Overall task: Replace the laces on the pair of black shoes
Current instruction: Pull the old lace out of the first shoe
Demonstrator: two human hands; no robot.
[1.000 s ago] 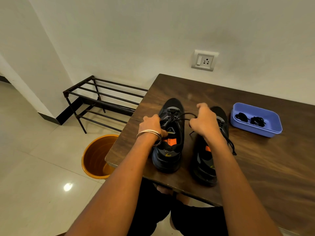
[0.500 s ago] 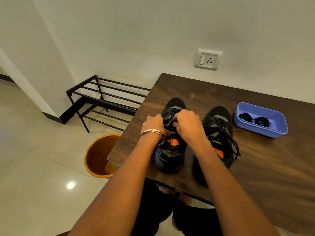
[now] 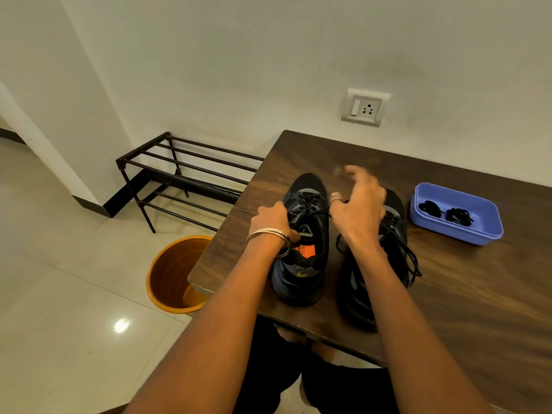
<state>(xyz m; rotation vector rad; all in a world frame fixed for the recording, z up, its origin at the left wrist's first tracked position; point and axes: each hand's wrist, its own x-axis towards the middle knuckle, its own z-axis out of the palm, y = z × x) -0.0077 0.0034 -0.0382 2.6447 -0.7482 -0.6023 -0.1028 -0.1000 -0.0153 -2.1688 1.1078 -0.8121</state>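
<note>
Two black shoes sit on the table under your hands.
Your left hand [image 3: 273, 218] grips the left shoe [image 3: 304, 240] at its tongue; your right hand [image 3: 357, 209], above the right shoe [image 3: 394, 234], pinches the lace [image 3: 318, 211] taut between them.

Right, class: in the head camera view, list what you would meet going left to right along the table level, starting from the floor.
Orange bin → left hand → left shoe → right hand → right shoe → blue tray holding coiled black laces.
</note>
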